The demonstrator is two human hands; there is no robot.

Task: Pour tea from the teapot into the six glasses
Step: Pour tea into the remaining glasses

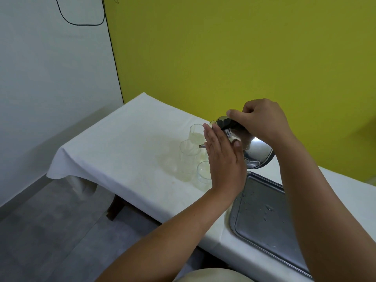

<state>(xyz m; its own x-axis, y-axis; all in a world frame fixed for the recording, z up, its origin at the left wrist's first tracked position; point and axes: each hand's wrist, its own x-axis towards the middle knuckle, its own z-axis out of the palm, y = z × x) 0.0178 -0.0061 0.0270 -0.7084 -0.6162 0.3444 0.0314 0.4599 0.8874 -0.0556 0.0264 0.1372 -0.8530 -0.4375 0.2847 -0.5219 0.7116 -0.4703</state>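
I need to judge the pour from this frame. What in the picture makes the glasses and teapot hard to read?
Head view: glare on the teapot, clear glasses fading into the white tablecloth, left hand covering the spout, wide-angle bending of the wall edge.

Bare tablecloth (122, 147) left of the glasses (190, 148); tray (262, 216) crowds the right.
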